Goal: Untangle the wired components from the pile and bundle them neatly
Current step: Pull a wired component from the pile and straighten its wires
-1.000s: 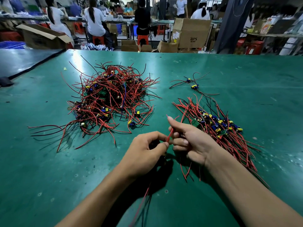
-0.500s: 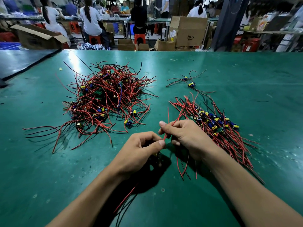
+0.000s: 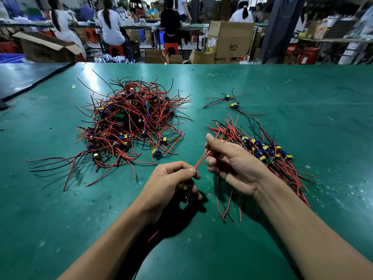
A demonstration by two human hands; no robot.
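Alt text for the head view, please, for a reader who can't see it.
Two bare hands work over a green table: the left hand grips a small wired component while the right hand pinches red wires stretched between them. A large tangled pile lies to the left, a straightened bundle to the right, two loose components beyond it.

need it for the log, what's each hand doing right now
left hand: grips a wired component and pinches its red wires.
right hand: pinches the same red wires further along.
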